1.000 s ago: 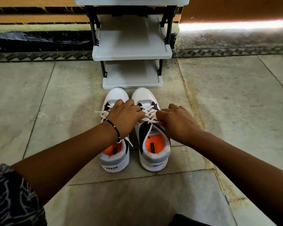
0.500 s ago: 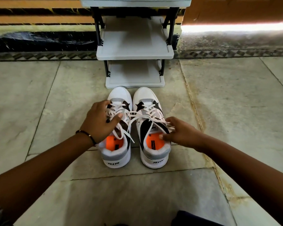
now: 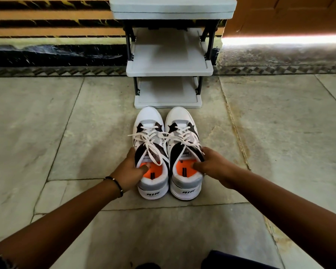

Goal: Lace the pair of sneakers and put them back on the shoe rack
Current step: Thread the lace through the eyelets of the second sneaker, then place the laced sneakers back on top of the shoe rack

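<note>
Left hand [image 3: 129, 169] is gripping the left sneaker [image 3: 150, 152] by its padded collar; right hand [image 3: 211, 166] is gripping the right sneaker [image 3: 184, 152] likewise, both laced, before the grey plastic shoe rack [image 3: 169, 65].

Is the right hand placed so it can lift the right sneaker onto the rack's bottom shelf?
Probably yes. The right hand already grips the right sneaker at its collar, thumb inside, and the bottom shelf sits just beyond the toes with nothing on it.
</note>
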Demonstrator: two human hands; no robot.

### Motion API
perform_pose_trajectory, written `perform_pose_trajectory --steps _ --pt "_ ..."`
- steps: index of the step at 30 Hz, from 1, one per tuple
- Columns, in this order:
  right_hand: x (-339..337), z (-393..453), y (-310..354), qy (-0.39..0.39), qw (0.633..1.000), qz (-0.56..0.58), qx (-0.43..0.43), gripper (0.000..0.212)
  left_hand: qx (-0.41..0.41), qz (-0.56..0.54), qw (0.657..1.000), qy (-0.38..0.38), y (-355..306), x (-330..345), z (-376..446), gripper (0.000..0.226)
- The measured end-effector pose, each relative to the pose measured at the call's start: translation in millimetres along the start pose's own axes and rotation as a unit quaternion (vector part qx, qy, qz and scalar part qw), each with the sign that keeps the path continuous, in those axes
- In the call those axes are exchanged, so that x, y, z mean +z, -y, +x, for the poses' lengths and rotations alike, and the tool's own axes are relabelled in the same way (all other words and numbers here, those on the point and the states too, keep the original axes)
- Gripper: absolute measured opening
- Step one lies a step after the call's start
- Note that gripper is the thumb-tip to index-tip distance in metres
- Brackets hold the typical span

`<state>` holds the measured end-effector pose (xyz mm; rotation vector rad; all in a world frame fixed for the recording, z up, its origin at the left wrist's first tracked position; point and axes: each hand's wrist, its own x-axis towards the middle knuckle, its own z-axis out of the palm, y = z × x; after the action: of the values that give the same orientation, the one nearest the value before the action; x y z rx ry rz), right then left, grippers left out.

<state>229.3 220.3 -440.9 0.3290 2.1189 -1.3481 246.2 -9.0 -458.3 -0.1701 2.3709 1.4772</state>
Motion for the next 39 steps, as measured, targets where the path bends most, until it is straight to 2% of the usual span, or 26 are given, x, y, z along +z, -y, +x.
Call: perform_pose_trajectory --steps 2,3,5,7,9,12,16,17,19,20,23,26,28,29,31,33,36,39 --pt "-3 -11 8 -0.013 1.0 -0.014 -0.025 0.048 0.037 0.038 0.998 -0.038 -9 -5 -4 0.047" --pt "-6 -19 13 -0.041 0.994 -0.08 -0.059 0.056 0.062 0.076 0.993 -0.067 -15 -7 -10 0.049" --pt "-6 -40 23 -0.097 0.946 -0.261 -0.164 0.073 0.145 0.193 0.963 -0.118 -27 -9 -24 0.063" --pt "-1 -60 30 -0.112 0.888 -0.36 -0.262 0.068 0.21 0.295 0.925 -0.115 -37 -7 -39 0.067" --pt "8 -69 30 -0.067 0.851 -0.427 -0.298 0.054 0.221 0.374 0.898 -0.067 -38 0 -47 0.062" --pt "21 -60 23 0.006 0.794 -0.53 -0.298 0.045 0.18 0.489 0.851 0.062 -40 15 -47 0.065" --pt "25 -39 16 0.04 0.751 -0.602 -0.269 0.038 0.141 0.603 0.764 0.181 -51 20 -30 0.06" --pt "25 -36 16 0.052 0.745 -0.609 -0.269 0.036 0.151 0.612 0.75 0.199 -51 18 -29 0.06" --pt "25 -34 15 0.072 0.738 -0.613 -0.274 0.03 0.232 0.628 0.721 0.18 -41 13 -28 0.065" --pt "25 -33 14 0.083 0.733 -0.617 -0.275 0.026 0.245 0.649 0.702 0.163 -37 11 -27 0.065" --pt "27 -18 9 0.096 0.726 -0.628 -0.263 0.026 0.282 0.634 0.713 0.103 -16 16 -14 0.051" --pt "26 -10 5 0.131 0.718 -0.638 -0.245 0.03 0.323 0.65 0.685 0.058 -38 17 -12 0.039" --pt "19 -16 11 0.131 0.727 -0.624 -0.253 0.033 0.306 0.637 0.707 0.036 -51 13 -16 0.027" --pt "16 -24 19 0.131 0.727 -0.621 -0.263 0.033 0.286 0.625 0.725 0.049 -55 8 -20 0.032" --pt "10 -39 34 0.121 0.724 -0.618 -0.282 0.033 0.275 0.62 0.727 0.106 -58 1 -29 0.041" --pt "4 -54 49 0.104 0.747 -0.591 -0.288 0.035 0.284 0.599 0.734 0.148 -67 -8 -41 0.043" --pt "-9 -84 78 0.13 0.759 -0.579 -0.268 0.033 0.304 0.563 0.754 0.151 -108 -27 -59 0.045" --pt "-27 -123 114 0.116 0.772 -0.573 -0.251 0.032 0.303 0.544 0.77 0.138 -150 -40 -79 0.041"
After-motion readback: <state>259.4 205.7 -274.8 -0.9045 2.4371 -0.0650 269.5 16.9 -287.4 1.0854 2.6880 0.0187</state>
